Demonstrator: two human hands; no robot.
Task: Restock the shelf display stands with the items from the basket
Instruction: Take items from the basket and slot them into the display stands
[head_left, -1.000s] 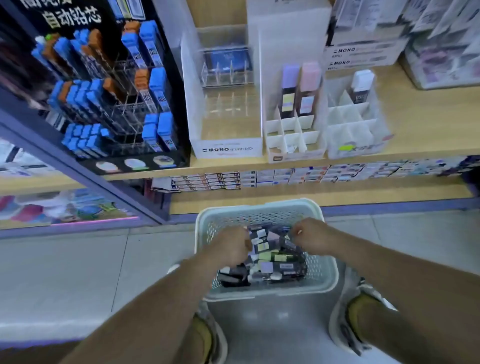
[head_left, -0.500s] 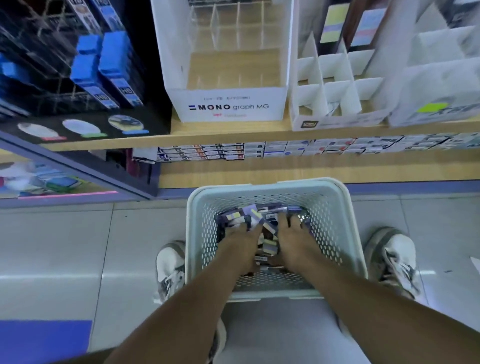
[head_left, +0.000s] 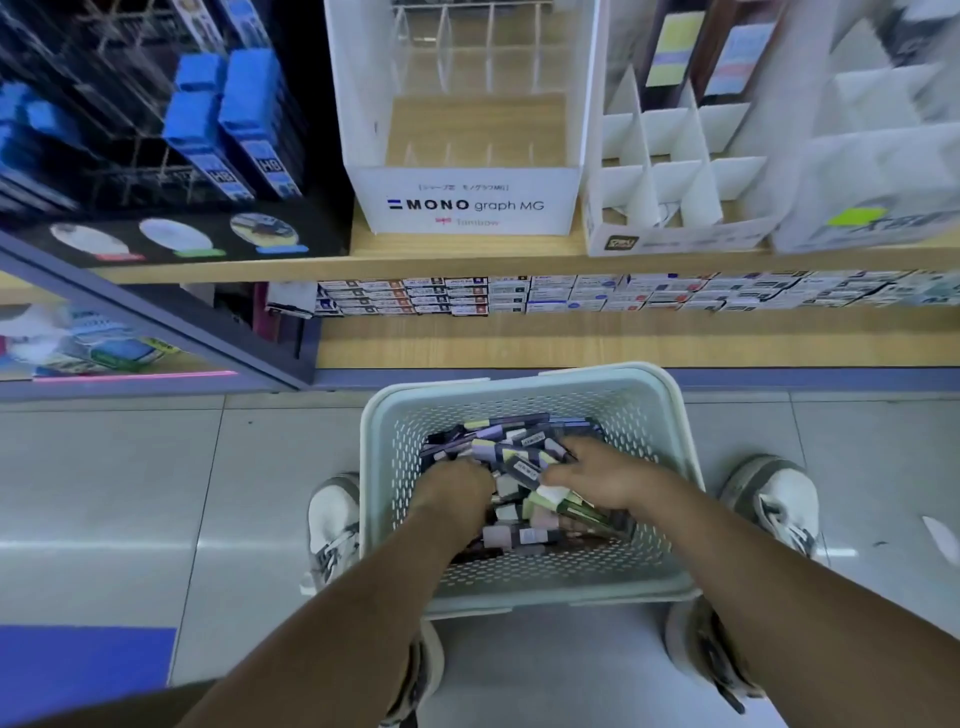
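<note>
A pale green perforated basket (head_left: 519, 382) sits on the floor between my feet, holding several small dark packs with pastel labels (head_left: 511, 444). My left hand (head_left: 457, 483) is dug into the pile, fingers curled down round packs and hidden among them. My right hand (head_left: 605, 478) lies over the right side of the pile, thumb and fingers closed round a bundle of packs. On the shelf above stand a white MONO graph stand (head_left: 467, 205) with bare clear dividers and a white cardboard divider stand (head_left: 675, 171) with two tall packs (head_left: 670, 52) at its back.
A black rack with blue lead cases (head_left: 234, 119) fills the shelf's left. Another white stand (head_left: 878, 192) is at the right. Rows of small boxes (head_left: 571, 293) line the lower shelf. My shoes (head_left: 774, 504) flank the basket on grey floor tiles.
My view has dropped and closed in on the basket. Both hands went from the basket's top down into the pile, then moved slightly apart, the right one shifting right over the packs.
</note>
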